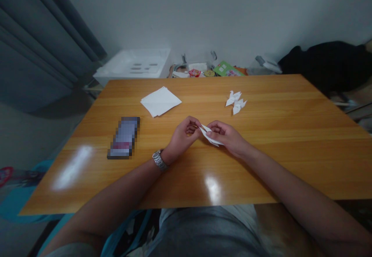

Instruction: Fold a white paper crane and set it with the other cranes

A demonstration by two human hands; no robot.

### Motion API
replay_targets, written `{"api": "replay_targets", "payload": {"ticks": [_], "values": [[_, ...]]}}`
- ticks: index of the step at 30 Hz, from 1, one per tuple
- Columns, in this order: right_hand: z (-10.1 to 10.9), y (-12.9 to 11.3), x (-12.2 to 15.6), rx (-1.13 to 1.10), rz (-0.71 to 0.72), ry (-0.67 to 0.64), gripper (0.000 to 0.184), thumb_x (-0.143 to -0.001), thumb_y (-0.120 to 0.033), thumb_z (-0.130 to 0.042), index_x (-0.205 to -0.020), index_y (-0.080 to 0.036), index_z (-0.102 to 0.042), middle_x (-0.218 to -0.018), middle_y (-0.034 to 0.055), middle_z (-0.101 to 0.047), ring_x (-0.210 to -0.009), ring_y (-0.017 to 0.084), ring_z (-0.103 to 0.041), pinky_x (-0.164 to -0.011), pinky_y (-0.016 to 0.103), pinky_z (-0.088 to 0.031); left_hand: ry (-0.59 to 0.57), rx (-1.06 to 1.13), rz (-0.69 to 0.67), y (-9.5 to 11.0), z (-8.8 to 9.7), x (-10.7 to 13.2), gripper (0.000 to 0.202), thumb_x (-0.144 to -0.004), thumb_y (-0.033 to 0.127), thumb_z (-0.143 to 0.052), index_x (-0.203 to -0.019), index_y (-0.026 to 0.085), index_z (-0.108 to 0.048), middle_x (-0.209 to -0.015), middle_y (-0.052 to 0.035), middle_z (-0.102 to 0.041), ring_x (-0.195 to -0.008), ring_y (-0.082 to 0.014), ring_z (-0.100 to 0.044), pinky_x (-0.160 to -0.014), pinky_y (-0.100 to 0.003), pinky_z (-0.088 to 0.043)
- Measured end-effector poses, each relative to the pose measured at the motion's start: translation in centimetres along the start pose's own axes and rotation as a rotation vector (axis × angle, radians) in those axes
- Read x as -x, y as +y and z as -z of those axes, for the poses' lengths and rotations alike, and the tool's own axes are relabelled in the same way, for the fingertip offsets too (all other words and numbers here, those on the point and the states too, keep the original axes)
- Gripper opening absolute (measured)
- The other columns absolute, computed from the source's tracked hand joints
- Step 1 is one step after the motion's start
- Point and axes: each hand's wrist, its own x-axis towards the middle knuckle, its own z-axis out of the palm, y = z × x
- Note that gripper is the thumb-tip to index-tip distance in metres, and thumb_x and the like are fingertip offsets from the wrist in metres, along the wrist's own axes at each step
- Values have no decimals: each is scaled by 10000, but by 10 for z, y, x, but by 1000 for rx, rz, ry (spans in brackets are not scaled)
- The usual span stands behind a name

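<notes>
A piece of folded white paper (213, 139) is held between my two hands above the middle of the wooden table. My right hand (229, 136) grips its body, thumb on top and fingers curled behind. At its upper left tip, my left hand (188, 132) pinches the pointed end between thumb and fingers. The paper is narrow, with a split into points at that end. Beyond my right hand, two folded paper cranes (233, 98) lie close together. A stack of white paper sheets (161, 102) rests at the far left.
A phone (124, 137), its screen blurred out, lies on the table (276, 133) to the left. Behind the far edge stand a white plastic bin (139, 63) and a green booklet (228, 69) among clutter. Dark cloth (322, 65) is at the back right.
</notes>
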Motion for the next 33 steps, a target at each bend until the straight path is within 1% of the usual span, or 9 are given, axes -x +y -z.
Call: {"api": "replay_targets", "payload": {"ticks": [4, 7, 10, 14, 18, 21, 24, 29, 33], "values": [[-1, -1, 0, 11, 17, 9, 354, -710, -394, -872, -923, -208, -658, -790, -23, -659, -655, 112, -557, -598, 246, -397, -2, -223, -118, 2, 3, 1, 93, -910, 175, -616, -996, 178, -581, -911, -19, -644, -803, -114, -640, -755, -252, -537], [0, -2, 0, 49, 20, 10, 354, -714, -398, -867, -927, -210, -656, -801, -19, -660, -670, 118, -564, -606, 250, -404, -48, -401, -196, 5, 8, 1, 80, -903, 170, -628, -971, 181, -588, -885, -13, -631, -785, -120, -617, -718, -250, -521], [3, -3, 0, 94, 21, 3, 353, -715, -404, -862, -926, -210, -657, -822, -10, -668, -690, 128, -577, -623, 258, -420, -87, -509, -251, 8, 11, 0, 58, -915, 167, -619, -964, 182, -592, -885, -16, -621, -795, -129, -600, -719, -259, -510], [6, -1, -2, 139, 42, -9, 342, -733, -411, -847, -947, -212, -668, -860, 2, -681, -725, 139, -597, -664, 271, -446, -117, -558, -295, 10, 13, -1, 53, -951, 185, -599, -999, 184, -621, -921, -30, -633, -841, -143, -603, -751, -274, -510], [6, 0, -2, 169, 60, 1, 354, -736, -435, -839, -954, -213, -671, -884, 13, -691, -761, 152, -610, -690, 280, -465, -144, -573, -301, 11, 13, -1, 44, -967, 194, -594, -983, 187, -635, -939, -33, -637, -869, -149, -606, -768, -277, -500], [5, -1, -1, 194, 61, -1, 357, -745, -453, -828, -959, -208, -680, -875, 14, -691, -750, 150, -601, -684, 280, -463, -125, -574, -286, 12, 12, 0, 50, -971, 224, -604, -974, 187, -637, -935, -32, -638, -864, -149, -609, -762, -271, -491], [4, -2, 0, 229, 68, -30, 352, -774, -477, -802, -962, -198, -697, -858, 15, -686, -727, 146, -584, -667, 279, -451, -98, -586, -273, 13, 10, 1, 55, -967, 234, -608, -977, 192, -642, -934, -35, -646, -860, -156, -614, -763, -277, -489], [4, -2, 1, 300, 66, -46, 361, -798, -516, -771, -924, -185, -703, -752, 1, -648, -637, 136, -528, -591, 272, -397, -62, -617, -265, 15, 6, 4, 59, -955, 244, -623, -932, 193, -642, -905, -35, -654, -851, -164, -620, -755, -283, -481], [5, -1, 0, 385, 152, -11, 305, -829, -487, -752, -899, -194, -707, -780, 4, -658, -677, 147, -548, -634, 282, -407, -34, -570, -247, 17, 3, 6, 56, -945, 245, -647, -933, 191, -656, -895, -28, -672, -843, -155, -627, -762, -273, -489]]}}
